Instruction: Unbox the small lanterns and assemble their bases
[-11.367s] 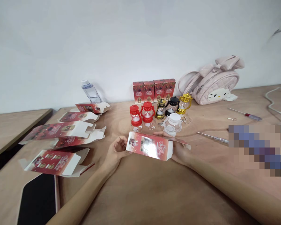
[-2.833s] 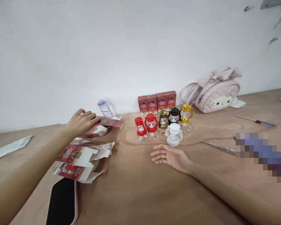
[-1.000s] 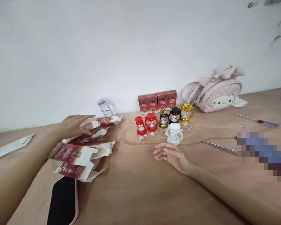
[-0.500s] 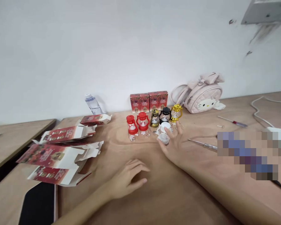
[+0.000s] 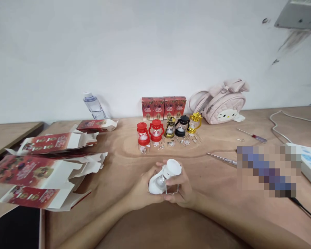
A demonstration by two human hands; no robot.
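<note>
A small white lantern (image 5: 157,184) is held tilted between both hands near the table's front middle. My left hand (image 5: 142,190) wraps round its left end, and my right hand (image 5: 184,188) grips its right side by the white frame. Behind them stands a row of small lanterns: a red one (image 5: 143,134), another red one (image 5: 156,130), a bronze one (image 5: 170,128), a black one (image 5: 182,126) and a gold one (image 5: 194,123). Small metal and paper bits (image 5: 171,143) lie in front of the row.
Red boxes (image 5: 158,109) stand against the wall. Opened cartons (image 5: 49,143) lie at left beside a bottle (image 5: 93,106). To the right are a pink bag (image 5: 225,107), a screwdriver (image 5: 254,136), another tool (image 5: 223,159), a power strip (image 5: 308,160) and a blurred patch.
The white lantern has come from beside the row toward the front, now in both hands. My left hand has closed on it. The view has shifted slightly.
</note>
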